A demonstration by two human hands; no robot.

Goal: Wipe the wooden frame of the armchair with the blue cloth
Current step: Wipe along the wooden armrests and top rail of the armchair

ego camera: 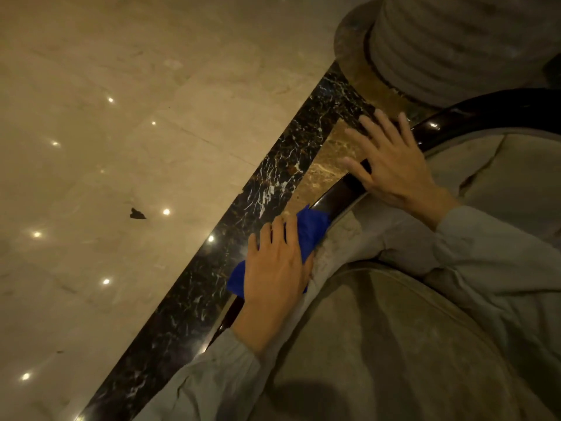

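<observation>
The armchair's dark glossy wooden frame [341, 194] curves from the lower middle up to the right edge, around beige upholstery [394, 344]. My left hand [274, 268] presses the blue cloth [312, 230] flat onto the frame's top rail; cloth sticks out past my fingers and behind my palm. My right hand [391, 165] rests further along the rail with fingers spread, palm down, holding nothing. Both hands hide the rail beneath them.
Polished beige marble floor [121, 147] fills the left, with a dark veined marble strip [273, 183] running diagonally beside the chair. A ribbed column base [449, 47] stands at the top right. A small dark scrap [137, 214] lies on the floor.
</observation>
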